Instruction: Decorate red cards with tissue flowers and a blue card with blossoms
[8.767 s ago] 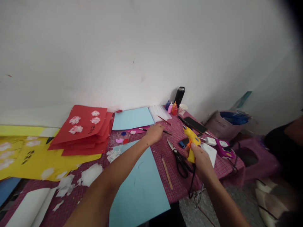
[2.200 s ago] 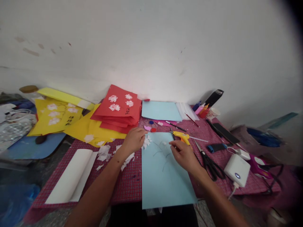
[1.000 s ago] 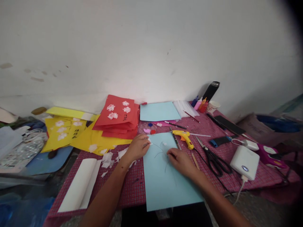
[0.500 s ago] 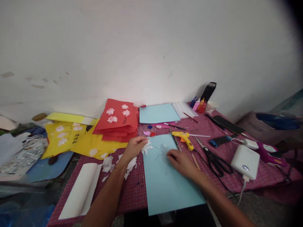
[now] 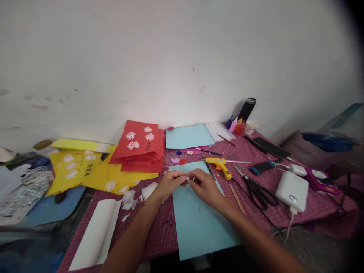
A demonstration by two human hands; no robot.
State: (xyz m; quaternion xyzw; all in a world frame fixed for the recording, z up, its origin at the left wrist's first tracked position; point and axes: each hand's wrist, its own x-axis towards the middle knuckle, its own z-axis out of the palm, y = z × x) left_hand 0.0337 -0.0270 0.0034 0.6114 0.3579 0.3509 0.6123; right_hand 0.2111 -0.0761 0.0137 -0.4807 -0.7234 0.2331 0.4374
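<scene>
Above the light blue sheet (image 5: 204,231), my left hand (image 5: 171,183) and my right hand (image 5: 205,186) meet fingertip to fingertip. Between them they pinch a small scrap of white tissue paper (image 5: 187,178), mostly hidden by the fingers. Thin dark lines run over the blue sheet below the hands. Torn white tissue pieces (image 5: 129,200) lie on the checked tablecloth to the left of my left wrist. A yellow glue gun (image 5: 223,167) rests just past the sheet's right edge, beyond my right hand.
Red sheets (image 5: 139,146) with pink-white flowers and yellow sheets (image 5: 93,170) lie at the left. Black scissors (image 5: 256,191), a white power bank (image 5: 292,190) and a cable are on the right. Paint bottles (image 5: 236,125) and a black flask (image 5: 247,109) stand at the back.
My right hand has moved left and up from the sheet's middle to meet my left hand. My left hand has shifted slightly right, and both now pinch the white paper.
</scene>
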